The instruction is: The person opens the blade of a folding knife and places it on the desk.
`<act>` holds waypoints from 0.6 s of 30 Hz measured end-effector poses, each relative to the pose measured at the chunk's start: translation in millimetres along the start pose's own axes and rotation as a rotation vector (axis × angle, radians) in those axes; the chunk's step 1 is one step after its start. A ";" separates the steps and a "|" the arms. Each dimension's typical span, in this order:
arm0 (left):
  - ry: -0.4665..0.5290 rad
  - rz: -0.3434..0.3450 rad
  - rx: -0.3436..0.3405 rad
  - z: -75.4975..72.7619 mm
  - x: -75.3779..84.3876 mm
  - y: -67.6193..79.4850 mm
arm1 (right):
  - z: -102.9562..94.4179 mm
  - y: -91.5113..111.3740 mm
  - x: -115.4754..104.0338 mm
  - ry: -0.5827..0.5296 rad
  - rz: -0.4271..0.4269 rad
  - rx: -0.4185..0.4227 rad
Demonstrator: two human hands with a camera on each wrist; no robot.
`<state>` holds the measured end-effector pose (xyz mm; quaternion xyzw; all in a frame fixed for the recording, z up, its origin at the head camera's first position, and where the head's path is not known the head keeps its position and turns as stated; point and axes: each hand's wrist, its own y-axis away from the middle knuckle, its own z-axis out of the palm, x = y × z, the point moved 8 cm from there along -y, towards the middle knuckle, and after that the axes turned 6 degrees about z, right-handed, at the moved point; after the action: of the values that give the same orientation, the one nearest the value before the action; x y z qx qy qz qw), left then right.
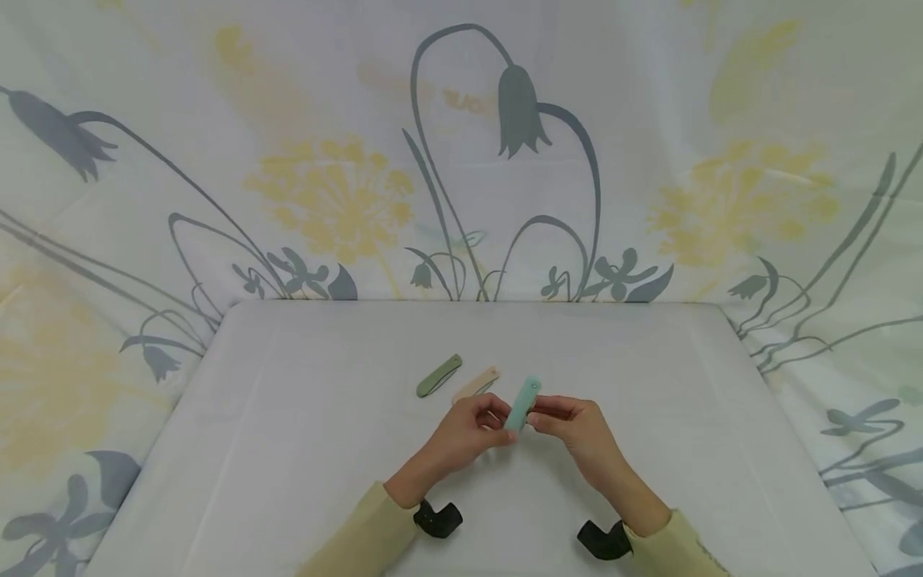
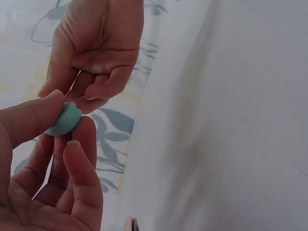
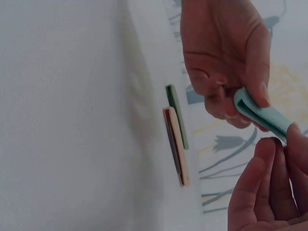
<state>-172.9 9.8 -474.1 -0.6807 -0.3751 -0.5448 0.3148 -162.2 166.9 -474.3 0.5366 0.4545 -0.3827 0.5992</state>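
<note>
A mint-green folding knife (image 1: 522, 405) is held up between both hands, its handle slanting up to the right in the head view. My left hand (image 1: 469, 433) pinches its lower end between thumb and fingers. At its other end, the thumb and fingertips of my right hand (image 1: 582, 437) pinch the edge. The right wrist view shows a long slot along the mint handle (image 3: 262, 113). Only the rounded butt of the knife (image 2: 67, 120) shows in the left wrist view. No opened-out blade is visible.
Beyond the hands, a peach folding knife (image 1: 477, 383) and an olive-green folding knife (image 1: 438, 377) lie side by side on the white table (image 1: 303, 449). A flower-patterned curtain (image 1: 461, 176) stands behind the table and along its sides. Black wrist mounts (image 1: 440, 521) sit at both sleeves.
</note>
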 end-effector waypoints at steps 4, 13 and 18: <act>-0.003 0.019 0.021 -0.2 6.6 0.0 | 4.4 2.5 1.7 0.030 0.018 0.031; -0.020 0.036 0.041 -1.6 11.0 1.3 | 4.8 1.4 3.5 0.034 0.015 0.117; -0.026 0.024 0.043 -4.1 -2.2 0.8 | 5.7 -0.4 4.9 0.060 0.015 0.113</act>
<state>-174.6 5.6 -475.4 -0.6855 -0.3823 -0.5239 0.3310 -160.4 161.4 -479.1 0.5841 0.4458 -0.3871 0.5570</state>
